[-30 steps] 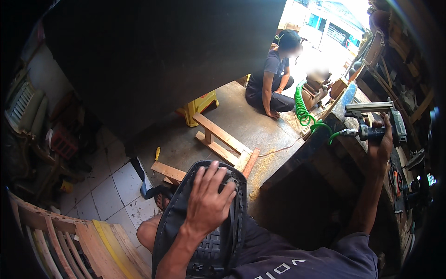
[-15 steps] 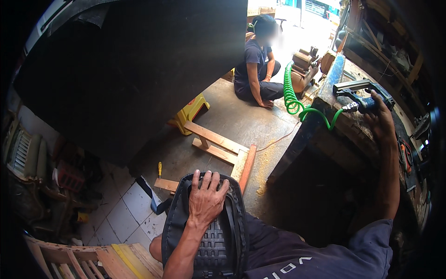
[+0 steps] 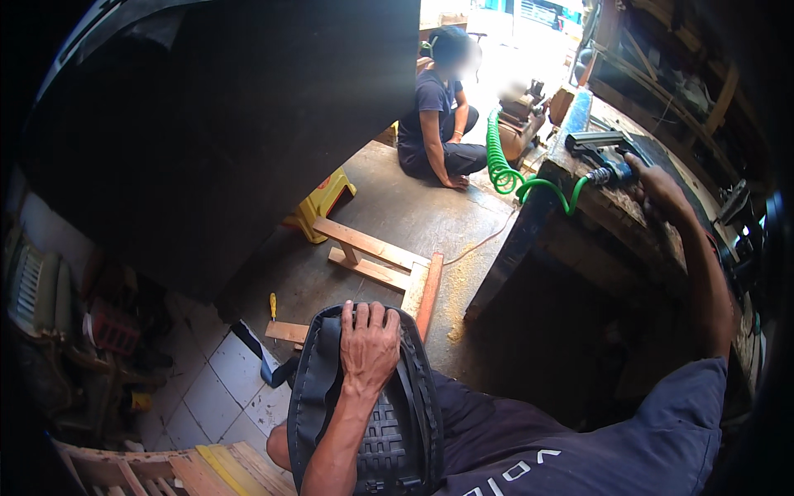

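A black motorcycle seat [image 3: 382,438] lies upside down across my lap, its ribbed plastic base showing and the cover folded over the rim. My left hand [image 3: 370,343] grips its far end, fingers bent over the edge. At the right, my right arm reaches out to the workbench. There my right hand [image 3: 657,186] has its fingers round the handle of an air staple gun [image 3: 597,142], at the bench top. From the gun's fitting runs a coiled green air hose [image 3: 499,157]. Part of the right hand's grip is hard to make out.
A joined wooden frame [image 3: 372,244] lies on the floor ahead, near a yellow-handled screwdriver [image 3: 273,306] and a yellow stool [image 3: 327,202]. Another person [image 3: 438,116] sits by the compressor [image 3: 517,124]. The workbench [image 3: 571,153] borders the right; a large dark panel [image 3: 248,124] fills the left.
My right hand has moved the staple gun a little forward and left over the bench top. My left hand stays on the seat. The whole view has shifted slightly.
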Tool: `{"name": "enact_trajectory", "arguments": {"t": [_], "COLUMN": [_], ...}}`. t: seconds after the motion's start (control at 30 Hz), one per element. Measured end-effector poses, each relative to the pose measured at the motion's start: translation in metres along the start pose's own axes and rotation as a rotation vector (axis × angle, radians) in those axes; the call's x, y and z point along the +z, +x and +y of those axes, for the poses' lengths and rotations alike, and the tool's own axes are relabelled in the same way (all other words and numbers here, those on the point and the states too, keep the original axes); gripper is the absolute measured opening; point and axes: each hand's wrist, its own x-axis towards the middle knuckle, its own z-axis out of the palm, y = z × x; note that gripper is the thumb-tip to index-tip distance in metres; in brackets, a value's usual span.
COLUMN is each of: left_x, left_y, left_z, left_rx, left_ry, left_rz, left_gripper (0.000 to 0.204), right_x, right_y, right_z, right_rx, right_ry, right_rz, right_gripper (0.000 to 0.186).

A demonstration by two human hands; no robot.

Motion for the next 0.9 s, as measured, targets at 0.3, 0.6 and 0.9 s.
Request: {"name": "enact_trajectory", "arguments": {"t": [0.3, 0.6, 0.9], "left_x": [-0.005, 0.001, 0.019], "left_y": [0.004, 0.0, 0.005], "left_z": [0.016, 0.017, 0.042], "left_rx": [-0.139, -0.128, -0.218], "left_ry": [-0.364, -0.251, -0.042], "left_rz": [0.106, 0.154, 0.192], "left_gripper": [0.028, 0.02, 0.023], "right_x": [0.012, 0.02, -0.04], "right_y": [0.013, -0.026, -0.09], "right_z": [0.016, 0.022, 0.097], "right_rx": [-0.12, -0.248, -0.028], "right_ry": [-0.066, -0.174, -0.14], "right_rz": [0.161, 0.446, 0.894], "right_gripper": [0.079, 0.06, 0.041]}}
